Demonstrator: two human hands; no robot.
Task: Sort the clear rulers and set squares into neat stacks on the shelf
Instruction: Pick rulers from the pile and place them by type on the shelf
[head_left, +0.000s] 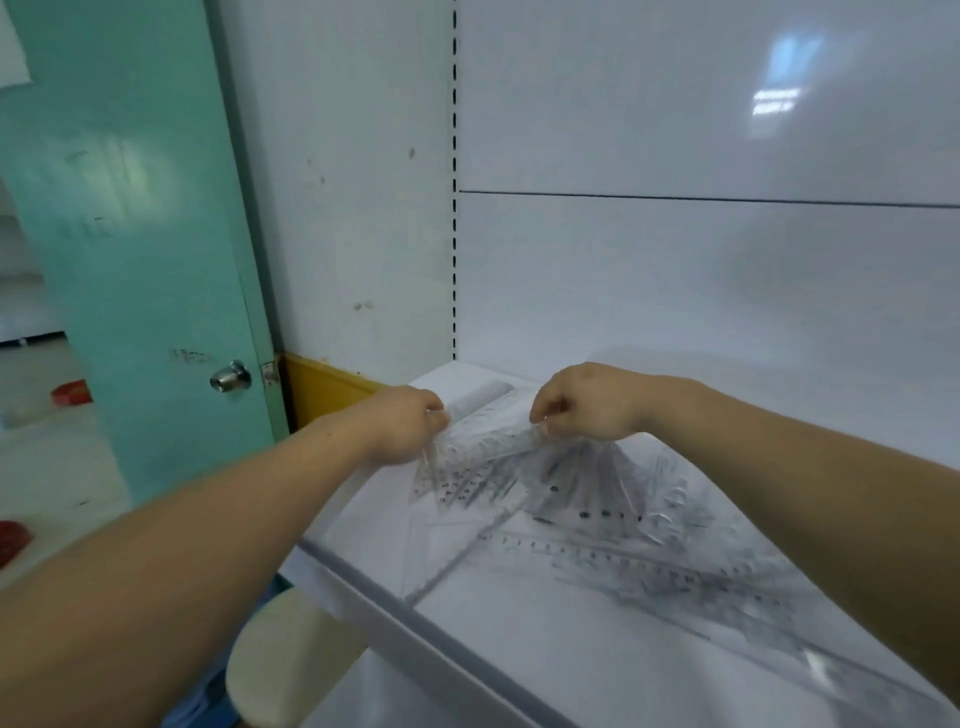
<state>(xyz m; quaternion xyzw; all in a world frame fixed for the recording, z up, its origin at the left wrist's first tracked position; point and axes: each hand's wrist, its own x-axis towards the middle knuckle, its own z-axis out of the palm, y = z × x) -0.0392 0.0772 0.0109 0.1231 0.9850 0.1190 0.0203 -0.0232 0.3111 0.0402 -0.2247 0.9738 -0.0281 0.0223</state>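
Two bare hands meet over the far left corner of the white shelf. The left hand has its fingers curled down and pinches the left end of a small bundle of clear rulers. The right hand, its fingers likewise curled under, pinches the bundle's right end. The bundle runs across between the two hands, raised where they grip it. Its lower edge seems to rest on the shelf top, though blur and the clear plastic make that contact hard to judge. The rulers in it cannot be counted.

Just in front and to the right of the bundle lies a loose pile of clear rulers and set squares. They are fanned over one another, with black scale marks and a row of dark holes showing through. A long ruler lies flat nearer the front edge, running aslant toward the right. More clear pieces trail on beside the right forearm toward the shelf's near right corner.

Behind the shelf stands a glossy white back panel, with a slotted upright along its left side. Further left is a teal door with a metal knob, and a yellow strip runs along the foot of the wall beside it. Below the shelf's front edge sits a cream stool seat. A red thing lies on the floor at the far left.
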